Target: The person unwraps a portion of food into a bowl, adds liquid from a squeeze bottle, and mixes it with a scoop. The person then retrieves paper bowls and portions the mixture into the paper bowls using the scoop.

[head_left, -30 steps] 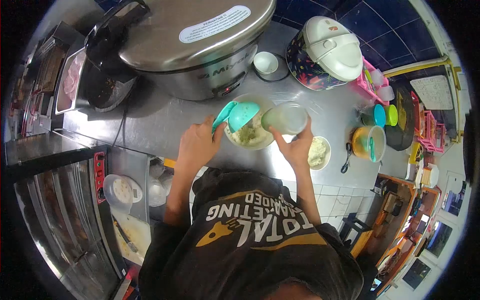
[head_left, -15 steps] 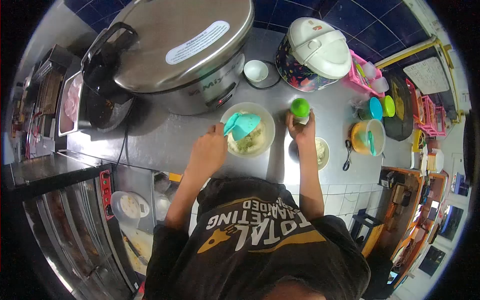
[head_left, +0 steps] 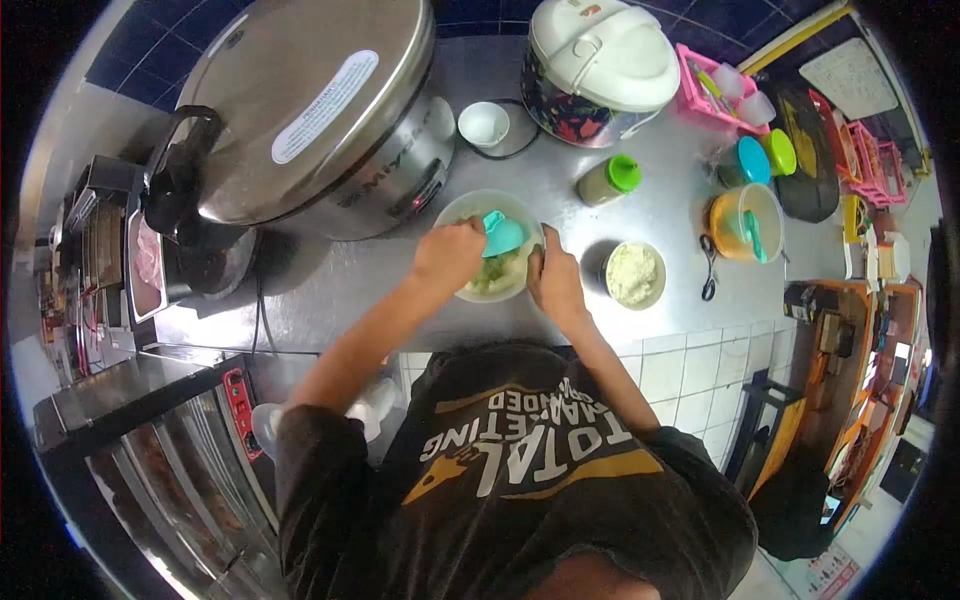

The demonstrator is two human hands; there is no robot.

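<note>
The left hand (head_left: 447, 263), at the left rim of a pale mixing bowl (head_left: 470, 202), has its fingers closed round the handle of a turquoise scoop (head_left: 503, 235), whose head lies over the bowl's contents. The right hand (head_left: 558, 280) grips the opposite side of the bowl, fingers against its wall; their exact placement is partly hidden. The bowl stands on a metal counter (head_left: 320, 290), in front of the person's dark shirt (head_left: 540, 440), and contains pale food with a greenish patch, partly covered by scoop and hand. Right of it stands a smaller bowl (head_left: 661, 280) filled with pale, crumbly food; beyond this, scissors (head_left: 708, 270) lie beside an orange-toned tub (head_left: 730, 240). Behind the right hand, a green-capped bottle (head_left: 608, 182) rests apart from both bowls. Toward the rear are a large steel cooker (head_left: 290, 180), a small white cup (head_left: 484, 125) and a white-lidded container (head_left: 600, 60) with a floral body.
</note>
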